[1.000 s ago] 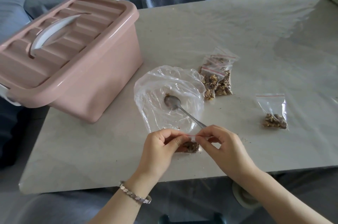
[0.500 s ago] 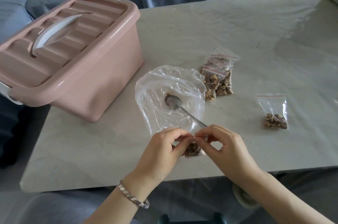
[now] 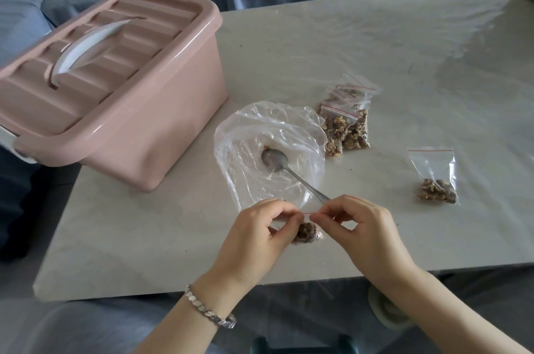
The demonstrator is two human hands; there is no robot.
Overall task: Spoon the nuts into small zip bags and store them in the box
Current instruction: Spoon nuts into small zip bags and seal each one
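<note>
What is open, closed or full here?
Box: lid on, closed.
Big bag: spread flat, almost empty.
Spoon: lying on the big bag.
Small bag: holds nuts, top pinched by left hand and right hand.
Bag pile: filled with nuts.
Single bag: holds nuts, lying flat.

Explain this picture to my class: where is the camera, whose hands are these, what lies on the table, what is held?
No machine: a person's head-worn camera looks down at their own bare hands. The left hand and right hand pinch the top of a small clear zip bag of nuts. On the pale table lie a crumpled clear plastic bag with a metal spoon on it, a pile of filled zip bags, one filled bag apart, and a closed pink plastic box.
</note>
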